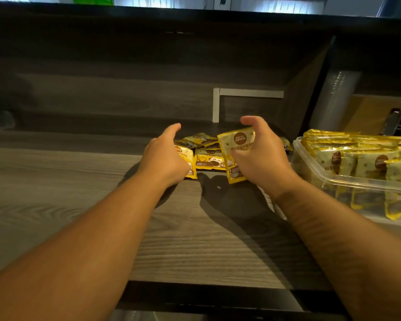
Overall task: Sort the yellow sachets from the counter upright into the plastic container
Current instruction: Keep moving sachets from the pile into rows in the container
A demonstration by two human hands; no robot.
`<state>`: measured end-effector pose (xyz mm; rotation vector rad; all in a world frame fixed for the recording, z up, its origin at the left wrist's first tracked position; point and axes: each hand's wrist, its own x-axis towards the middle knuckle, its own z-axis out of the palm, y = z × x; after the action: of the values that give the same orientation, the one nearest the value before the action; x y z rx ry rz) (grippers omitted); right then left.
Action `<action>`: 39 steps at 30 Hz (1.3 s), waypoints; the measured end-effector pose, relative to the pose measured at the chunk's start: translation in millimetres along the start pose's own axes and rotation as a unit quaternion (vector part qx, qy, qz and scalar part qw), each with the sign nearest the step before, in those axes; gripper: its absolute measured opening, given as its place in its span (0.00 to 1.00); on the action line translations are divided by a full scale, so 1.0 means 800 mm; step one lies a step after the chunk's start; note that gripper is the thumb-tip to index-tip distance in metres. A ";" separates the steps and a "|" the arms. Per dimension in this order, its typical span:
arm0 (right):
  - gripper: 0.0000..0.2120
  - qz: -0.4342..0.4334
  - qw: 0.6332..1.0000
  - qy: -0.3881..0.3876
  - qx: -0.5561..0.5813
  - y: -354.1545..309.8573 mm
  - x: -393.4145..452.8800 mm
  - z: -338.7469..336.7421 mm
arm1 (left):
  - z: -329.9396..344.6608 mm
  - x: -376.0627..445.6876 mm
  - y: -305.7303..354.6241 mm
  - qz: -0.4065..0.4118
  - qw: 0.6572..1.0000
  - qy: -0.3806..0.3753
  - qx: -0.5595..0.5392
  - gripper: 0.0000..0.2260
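Observation:
Several yellow sachets (208,156) lie in a loose pile on the wood-grain counter (79,193), between my two hands. My right hand (262,156) holds one yellow sachet (235,147) upright above the pile, fingers curled behind it and thumb raised. My left hand (164,158) reaches over the left side of the pile and covers part of a sachet (190,163); whether it grips that sachet is hidden. At the right stands a clear plastic container (315,179) with several sachets (361,158) standing upright in rows.
A dark wall panel (125,100) closes the counter at the back, with a pale L-shaped strip (218,105) on it. A side panel (306,98) rises behind the container. The counter's front edge (195,288) runs below my forearms.

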<state>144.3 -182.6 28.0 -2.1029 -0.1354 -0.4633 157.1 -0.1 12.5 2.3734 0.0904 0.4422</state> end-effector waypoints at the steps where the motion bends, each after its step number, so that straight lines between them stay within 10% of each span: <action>1: 0.31 0.005 0.999 0.008 0.034 -0.003 -0.003 -0.002 | 0.000 -0.001 0.001 -0.005 1.000 -0.002 -0.011 0.44; 19: 0.11 -0.149 0.973 0.139 0.106 -0.033 -0.022 -0.125 | 0.012 -0.039 0.075 0.127 0.984 0.070 -0.102 0.08; 28: 0.10 -0.183 0.953 0.222 0.099 0.010 -0.036 -0.231 | 0.019 -0.065 0.192 0.159 0.949 0.036 -0.271 0.08; 39: 0.13 -0.145 0.945 0.244 0.165 0.051 -0.054 -0.276 | 0.073 -0.078 0.268 0.238 0.957 -0.108 -0.125 0.09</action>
<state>55.2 -385.1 85.5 -1.5916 -0.2173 -1.0498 106.3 -209.2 96.6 2.1624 -0.6139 0.3842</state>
